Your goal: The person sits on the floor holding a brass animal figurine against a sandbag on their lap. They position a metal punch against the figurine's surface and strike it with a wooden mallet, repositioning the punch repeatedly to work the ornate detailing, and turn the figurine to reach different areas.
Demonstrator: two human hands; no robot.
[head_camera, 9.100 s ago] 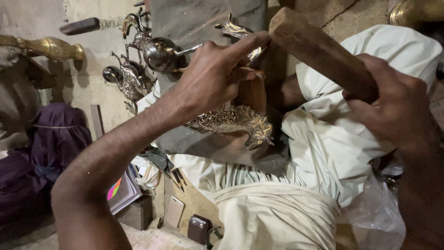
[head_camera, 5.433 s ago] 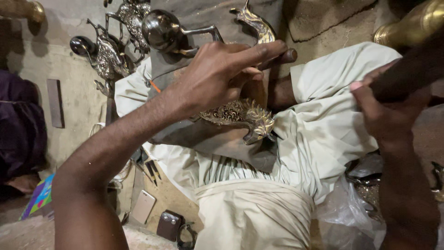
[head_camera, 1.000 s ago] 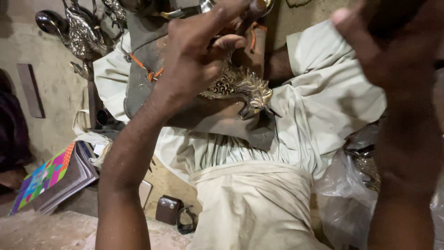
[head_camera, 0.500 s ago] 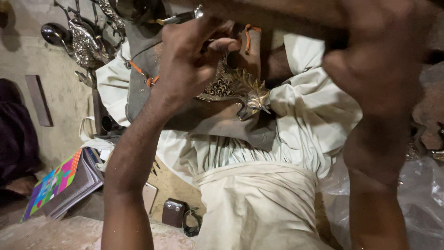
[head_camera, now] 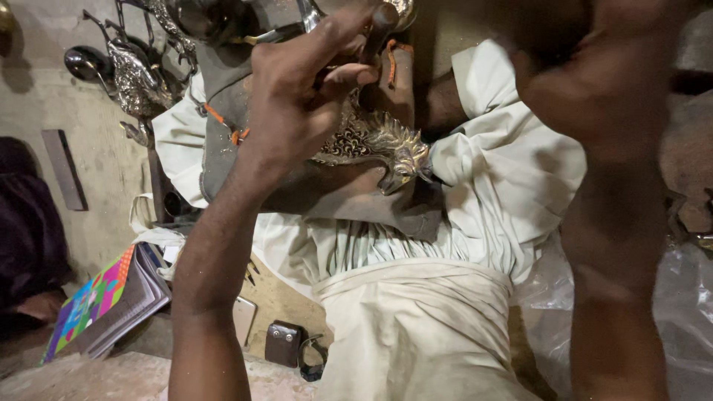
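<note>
A: Pinching a thin dark punch (head_camera: 382, 22), the left hand (head_camera: 297, 111) sets it upright over the ornate metal piece (head_camera: 371, 145), which rests on the lap over a grey cloth (head_camera: 223, 141) and the pale garment (head_camera: 416, 327).

B: And the right hand (head_camera: 594, 82)?

A: Raised close to the camera and blurred. Its fingers look curled as if around a handle, but no tool can be made out, so whether it holds anything cannot be told.

B: How should this step be done well?

A: In my judgement, keep the punch steady and square to the surface, brace the piece firmly against the leg, and keep the left fingertips clear of the top end.

B: What is hard to see?

A: The punch tip and its point of contact are hidden behind the left hand. Other shiny metal castings (head_camera: 137, 74) at upper left are cut off by the frame edge. A colourful booklet (head_camera: 93, 301) and a small brown case (head_camera: 284, 343) lie on the floor; clear plastic sheet (head_camera: 691, 319) at right is only partly visible.
</note>
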